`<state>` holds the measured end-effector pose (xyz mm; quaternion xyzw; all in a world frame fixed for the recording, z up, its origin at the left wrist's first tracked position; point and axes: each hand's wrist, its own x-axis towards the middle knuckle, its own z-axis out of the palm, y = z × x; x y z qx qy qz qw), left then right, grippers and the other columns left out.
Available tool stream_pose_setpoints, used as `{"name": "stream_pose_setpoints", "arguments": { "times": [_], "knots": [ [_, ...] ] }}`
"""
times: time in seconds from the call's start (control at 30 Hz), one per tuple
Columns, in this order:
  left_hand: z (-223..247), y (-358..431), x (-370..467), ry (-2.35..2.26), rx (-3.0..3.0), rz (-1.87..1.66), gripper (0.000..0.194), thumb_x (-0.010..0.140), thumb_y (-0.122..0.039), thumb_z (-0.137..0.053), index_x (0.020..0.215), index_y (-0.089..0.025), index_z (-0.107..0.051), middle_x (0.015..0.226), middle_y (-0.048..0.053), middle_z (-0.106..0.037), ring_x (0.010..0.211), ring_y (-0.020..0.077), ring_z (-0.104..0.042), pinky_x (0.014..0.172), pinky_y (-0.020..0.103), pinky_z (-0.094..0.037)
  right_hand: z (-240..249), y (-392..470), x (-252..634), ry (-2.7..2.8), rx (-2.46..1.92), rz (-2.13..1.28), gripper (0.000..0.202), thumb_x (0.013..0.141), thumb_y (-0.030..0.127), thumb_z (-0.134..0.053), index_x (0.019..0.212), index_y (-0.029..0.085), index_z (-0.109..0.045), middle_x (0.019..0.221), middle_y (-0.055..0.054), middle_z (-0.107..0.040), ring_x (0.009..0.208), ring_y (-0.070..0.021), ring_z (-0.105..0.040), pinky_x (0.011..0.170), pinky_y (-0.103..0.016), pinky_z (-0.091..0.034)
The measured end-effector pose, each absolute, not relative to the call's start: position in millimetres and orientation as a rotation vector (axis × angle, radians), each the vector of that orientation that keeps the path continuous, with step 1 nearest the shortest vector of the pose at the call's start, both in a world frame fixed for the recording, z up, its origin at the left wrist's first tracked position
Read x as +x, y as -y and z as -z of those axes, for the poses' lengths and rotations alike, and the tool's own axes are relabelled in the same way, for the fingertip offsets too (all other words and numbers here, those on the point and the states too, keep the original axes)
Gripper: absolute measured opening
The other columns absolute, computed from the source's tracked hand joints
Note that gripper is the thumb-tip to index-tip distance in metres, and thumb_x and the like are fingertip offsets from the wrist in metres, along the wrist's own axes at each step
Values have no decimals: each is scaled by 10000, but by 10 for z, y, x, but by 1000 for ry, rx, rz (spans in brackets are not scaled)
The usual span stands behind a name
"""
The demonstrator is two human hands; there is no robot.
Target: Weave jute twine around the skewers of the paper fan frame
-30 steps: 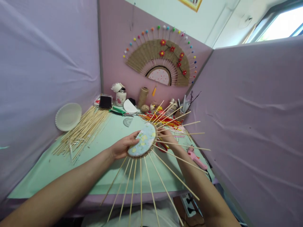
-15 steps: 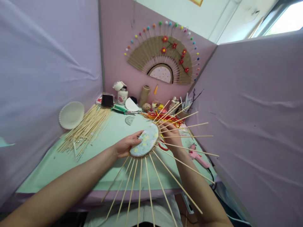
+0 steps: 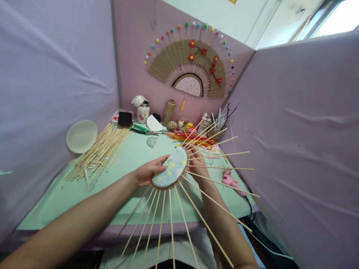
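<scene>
A half-round piece covered in pale blue floral cloth [image 3: 171, 169] is held over the front part of the table, with thin wooden sticks [image 3: 208, 219] fanning out from its curved edge. My left hand [image 3: 150, 171] grips its left side, the thumb on top of the cloth and the fingers beneath. On the right, my right hand [image 3: 196, 158] is closed at the curved edge, behind the upper sticks, which partly cover its fingers. Several sticks point right, others point down past the table's front edge.
Loose sticks [image 3: 98, 153] and a white scalloped plate [image 3: 82, 136] lie at left. Pliers [image 3: 143, 129], a protractor [image 3: 152, 141] and red-orange strips [image 3: 193, 139] are behind. A pink glue gun [image 3: 233, 182] rests at right. A finished fan [image 3: 185, 61] hangs on the back wall.
The piece and its sticks have turned slightly clockwise, with the right-hand sticks now lower. My right hand has shifted slightly left; my left hand keeps its hold. The whole view has shifted a little.
</scene>
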<state>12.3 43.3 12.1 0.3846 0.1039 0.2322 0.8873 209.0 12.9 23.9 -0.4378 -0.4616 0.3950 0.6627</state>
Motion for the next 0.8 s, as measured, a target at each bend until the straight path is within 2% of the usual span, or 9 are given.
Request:
{"name": "stream_pose_setpoints", "arguments": {
  "times": [0.1, 0.23, 0.33, 0.43, 0.5, 0.57, 0.67, 0.8],
  "knots": [
    [-122, -435, 115, -201, 818, -463, 798, 704, -173, -754, 1413, -167, -388, 1136, 135, -680, 808, 176, -706, 698, 223, -540, -172, -152, 2082, 1074, -1055, -964, 339, 751, 477, -685, 1011, 265, -638, 1041, -29, -698, 922, -203, -635, 753, -310, -501],
    [-112, -436, 108, -204, 831, -444, 817, 698, -172, -756, 1423, -170, -378, 1159, 143, -669, 804, 180, -707, 687, 227, -537, -152, -134, 2110, 1025, -1070, -1038, 285, 692, 490, -723, 749, 229, -624, 714, 0, -667, 649, -162, -583, 612, -288, -468],
    [-103, -432, 107, -218, 826, -418, 804, 682, -161, -763, 1402, -166, -405, 1149, 139, -673, 794, 179, -706, 673, 232, -543, -189, -108, 2113, 938, -1037, -1079, 279, 644, 429, -762, 643, 218, -578, 587, 37, -583, 522, -113, -492, 526, -251, -414],
    [-96, -434, 106, -228, 825, -411, 752, 681, -146, -758, 1366, -163, -448, 1153, 134, -672, 799, 176, -704, 675, 230, -545, -233, -105, 2105, 894, -1007, -1136, 259, 604, 351, -783, 610, 206, -570, 568, 50, -556, 499, -92, -466, 493, -224, -385],
    [-89, -439, 105, -223, 828, -415, 719, 690, -144, -750, 1350, -160, -466, 1156, 135, -669, 805, 176, -703, 683, 229, -542, -252, -116, 2103, 900, -989, -1189, 236, 596, 329, -786, 642, 202, -594, 594, 46, -580, 509, -93, -483, 499, -224, -393],
    [-84, -443, 104, -214, 831, -410, 716, 698, -145, -744, 1356, -160, -461, 1154, 136, -669, 810, 178, -702, 689, 230, -539, -260, -134, 2105, 911, -979, -1246, 248, 611, 333, -783, 782, 211, -651, 662, 38, -628, 531, -101, -514, 514, -233, -410],
    [-87, -438, 108, -209, 831, -397, 742, 707, -145, -737, 1383, -169, -431, 1150, 137, -668, 820, 182, -701, 700, 236, -535, -251, -166, 2097, 937, -963, -1350, 411, 624, 352, -777, 1001, 238, -661, 715, 39, -656, 541, -111, -535, 524, -248, -431],
    [-103, -429, 123, -255, 841, -410, 759, 707, -140, -735, 1395, -174, -416, 1184, 141, -650, 837, 181, -696, 712, 241, -534, -219, -231, 2048, 935, -916, -1414, 342, 579, 361, -787, 866, 220, -666, 667, 35, -652, 553, -134, -554, 557, -275, -469]
  ]
}}
